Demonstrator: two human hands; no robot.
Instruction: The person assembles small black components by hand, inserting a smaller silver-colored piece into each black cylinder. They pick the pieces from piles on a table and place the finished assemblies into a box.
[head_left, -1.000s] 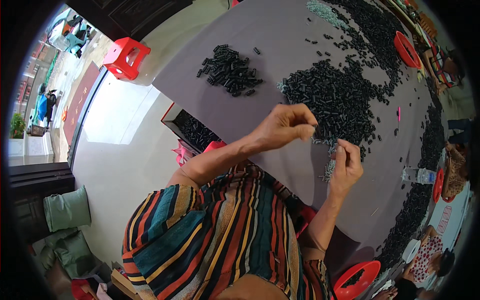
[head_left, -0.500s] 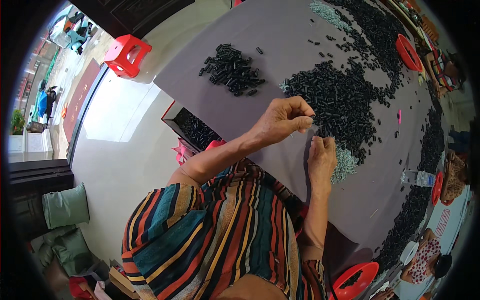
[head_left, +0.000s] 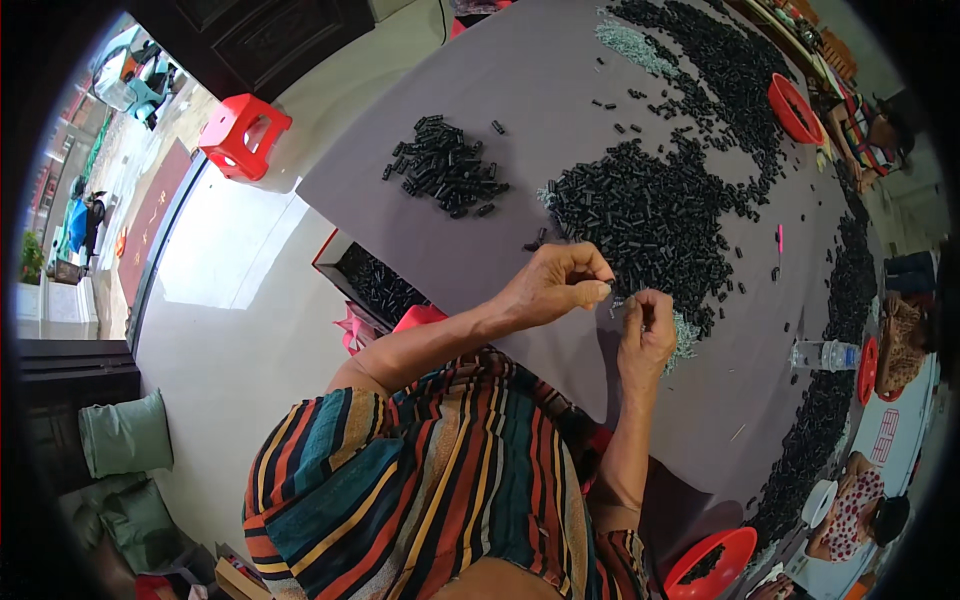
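Hands over grey tabletop (head_left: 520, 110) | I saw left hand (head_left: 555, 285) pinched shut on small black plastic tube (head_left: 603, 288) | right hand (head_left: 645, 330) curled close beside it, fingertips pinched, contents too small to tell | large heap of black tubes (head_left: 650, 215) just beyond | smaller black heap (head_left: 445, 180) further left | pale green pieces (head_left: 685, 335) beside right hand.

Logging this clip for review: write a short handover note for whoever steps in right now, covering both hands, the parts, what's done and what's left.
Left hand: fingertips pinched on a small black piece, above the table edge.
Right hand: fingers closed in a grip on something tiny; what it is cannot be told.
Parts: big black pile just beyond the hands, small separate black heap to the left, pale small bits by the right hand, all on the grey table.
Done: seemingly the small heap.
Left: likely most of the big pile.
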